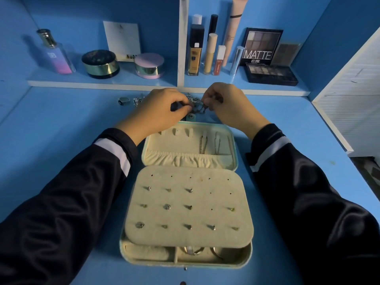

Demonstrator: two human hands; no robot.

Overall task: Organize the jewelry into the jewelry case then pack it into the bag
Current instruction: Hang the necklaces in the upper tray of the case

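A pale green jewelry case (234, 159) lies open on the blue desk. Its cream earring panel (189, 204) carries several stud earrings, and two chains (203, 145) hang in the lid. Beyond the case, my left hand (158, 112) and my right hand (228, 103) meet over a small dark metal jewelry piece (195, 103); fingertips of both hands pinch it. What kind of piece it is cannot be made out. Two rings (124, 101) lie loose on the desk left of my left hand.
A shelf ledge (102, 84) runs behind my hands with a perfume bottle (54, 53), two round jars (100, 63), makeup tubes (211, 54) and eyeshadow palettes (271, 74). A white panel (349, 99) borders the desk on the right.
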